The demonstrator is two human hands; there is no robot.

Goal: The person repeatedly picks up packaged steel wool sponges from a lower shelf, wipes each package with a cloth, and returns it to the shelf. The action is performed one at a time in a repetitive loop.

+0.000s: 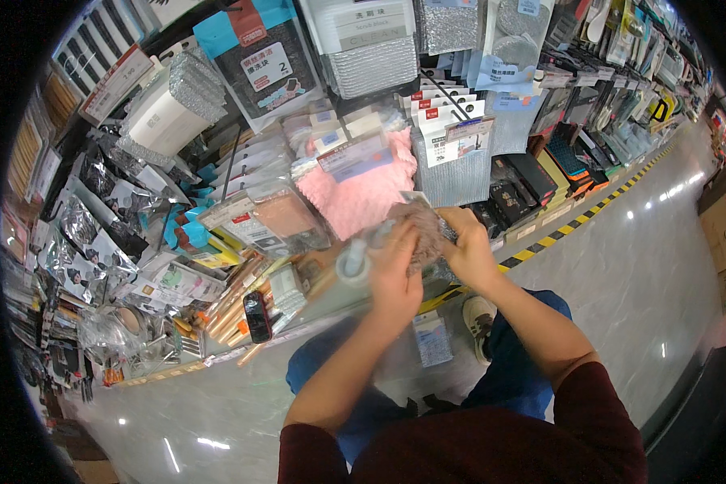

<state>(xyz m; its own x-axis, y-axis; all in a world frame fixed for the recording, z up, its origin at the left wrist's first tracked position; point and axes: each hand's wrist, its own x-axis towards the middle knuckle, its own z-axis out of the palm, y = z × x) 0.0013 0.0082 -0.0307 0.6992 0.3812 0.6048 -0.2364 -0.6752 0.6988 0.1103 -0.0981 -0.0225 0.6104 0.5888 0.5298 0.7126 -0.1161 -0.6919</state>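
A fluffy brown-grey cloth (pixel 425 233) is held between both hands in front of the shelf. My left hand (pixel 396 278) grips its left side, blurred by motion. My right hand (pixel 469 248) closes on its right side, with a dark, silvery piece partly hidden under the fingers. Just behind and left hangs a bundle of pink textured cloths (pixel 363 190). A roll of clear tape (pixel 352 263) lies on the low shelf beside my left hand. Packs of silvery scrubbing cloths (pixel 454 163) hang behind my right hand.
A black phone (pixel 257 317) rests on wooden sticks at the shelf's front edge. Hooks with hanging packs stick out above. A silvery pack (pixel 434 339) lies on the floor between my legs. Cardboard boxes (pixel 717 221) stand across the aisle.
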